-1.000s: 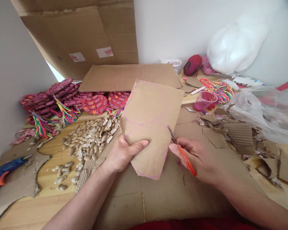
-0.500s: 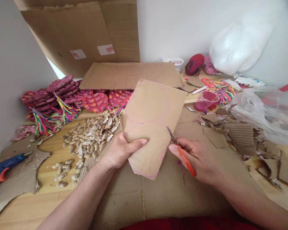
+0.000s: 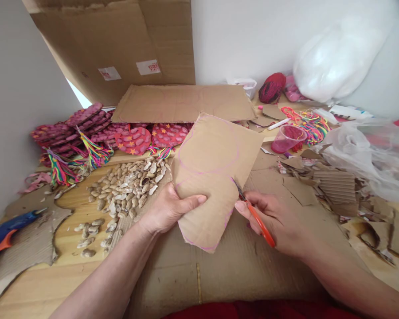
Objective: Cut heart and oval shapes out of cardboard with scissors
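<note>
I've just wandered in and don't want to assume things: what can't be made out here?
All in the head view:
Left hand: most fingers hidden behind the held cardboard.
Blue glue gun: rear cut off by the left edge.
Labels: lettering too small.

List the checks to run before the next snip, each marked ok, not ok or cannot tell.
1. Left hand pinching the marked cardboard piece: ok.
2. Right hand holding the orange-handled scissors: ok.
3. Scissor tips at the pink outline: ok.
4. Left thumb clear of the blades: ok.
5. Left fingers behind the cardboard clear of the blades: cannot tell.
6. Glue gun away from the scissors: ok.
</note>
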`<state>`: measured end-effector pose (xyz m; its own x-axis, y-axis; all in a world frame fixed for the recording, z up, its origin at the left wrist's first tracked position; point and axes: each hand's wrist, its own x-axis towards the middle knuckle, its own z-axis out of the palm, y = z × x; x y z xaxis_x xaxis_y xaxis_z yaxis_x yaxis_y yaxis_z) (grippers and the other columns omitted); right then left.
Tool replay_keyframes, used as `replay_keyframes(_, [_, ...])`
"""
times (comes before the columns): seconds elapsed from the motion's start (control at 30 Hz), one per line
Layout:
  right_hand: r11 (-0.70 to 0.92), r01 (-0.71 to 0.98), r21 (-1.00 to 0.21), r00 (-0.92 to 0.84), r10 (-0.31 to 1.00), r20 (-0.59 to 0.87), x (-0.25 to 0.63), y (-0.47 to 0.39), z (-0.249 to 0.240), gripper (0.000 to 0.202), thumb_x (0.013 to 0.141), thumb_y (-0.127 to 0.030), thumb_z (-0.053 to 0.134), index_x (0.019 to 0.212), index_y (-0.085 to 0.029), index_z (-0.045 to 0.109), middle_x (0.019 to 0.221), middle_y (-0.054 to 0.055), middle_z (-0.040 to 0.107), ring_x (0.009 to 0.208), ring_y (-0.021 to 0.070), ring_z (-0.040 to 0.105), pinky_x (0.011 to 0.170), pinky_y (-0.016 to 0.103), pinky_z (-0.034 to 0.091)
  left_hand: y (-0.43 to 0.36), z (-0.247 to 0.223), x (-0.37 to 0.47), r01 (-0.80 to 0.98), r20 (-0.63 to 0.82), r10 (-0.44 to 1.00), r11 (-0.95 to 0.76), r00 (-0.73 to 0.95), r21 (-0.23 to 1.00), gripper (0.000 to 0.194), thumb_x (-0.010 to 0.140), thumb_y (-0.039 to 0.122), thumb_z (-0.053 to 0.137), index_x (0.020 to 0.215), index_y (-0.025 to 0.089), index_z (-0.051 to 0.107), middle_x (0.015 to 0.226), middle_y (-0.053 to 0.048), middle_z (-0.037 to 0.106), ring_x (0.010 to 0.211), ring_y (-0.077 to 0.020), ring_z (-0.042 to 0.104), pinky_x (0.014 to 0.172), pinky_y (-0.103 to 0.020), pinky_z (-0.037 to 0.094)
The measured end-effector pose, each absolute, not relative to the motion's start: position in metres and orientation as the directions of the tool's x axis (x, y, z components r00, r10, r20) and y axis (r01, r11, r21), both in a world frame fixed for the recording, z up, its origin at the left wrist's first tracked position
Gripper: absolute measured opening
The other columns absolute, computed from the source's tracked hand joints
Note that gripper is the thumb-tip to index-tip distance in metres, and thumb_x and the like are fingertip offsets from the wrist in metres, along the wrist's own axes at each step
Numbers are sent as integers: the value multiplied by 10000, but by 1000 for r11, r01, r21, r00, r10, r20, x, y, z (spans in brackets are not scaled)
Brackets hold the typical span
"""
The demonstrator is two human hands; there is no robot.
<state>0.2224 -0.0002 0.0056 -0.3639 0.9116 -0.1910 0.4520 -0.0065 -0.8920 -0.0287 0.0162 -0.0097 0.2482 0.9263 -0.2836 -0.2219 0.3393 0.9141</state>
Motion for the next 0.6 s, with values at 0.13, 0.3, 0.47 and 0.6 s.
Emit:
replay_keyframes(0.13, [-2,458,-889,-375,906,-195,223,0,8,447,953,-521,548,640,-224,427,521,-59,418,476,108,378,468,254,273,18,-10,-31,-203,-279,925,334,258,920,484,703,262,874,1144,160,703,1157,-99,767,1033,-277,740,822,-343,629])
replay_keyframes(0.3, [34,484,-875,-384,906,-177,223,0,12,464,953,-547,530,637,-220,440,551,-49,419,501,109,377,480,261,272,19,-11,-34,-193,-277,922,334,269,923,485,696,269,880,1140,172,710,1141,-88,772,1032,-277,739,820,-340,625])
replay_keyframes(0.47, [61,529,-846,-373,912,-168,222,1,16,485,940,-579,520,625,-216,453,580,-38,423,536,119,395,508,270,288,19,-11,-36,-187,-275,923,330,271,925,490,702,267,876,1153,178,705,1151,-84,769,1038,-270,736,821,-334,622])
replay_keyframes(0.6, [66,557,-828,-381,906,-184,222,3,15,494,924,-590,537,616,-211,457,587,-41,399,547,118,389,516,270,284,20,-11,-39,-167,-270,924,321,270,932,510,699,271,877,1166,178,697,1151,-84,769,1017,-261,741,818,-333,620])
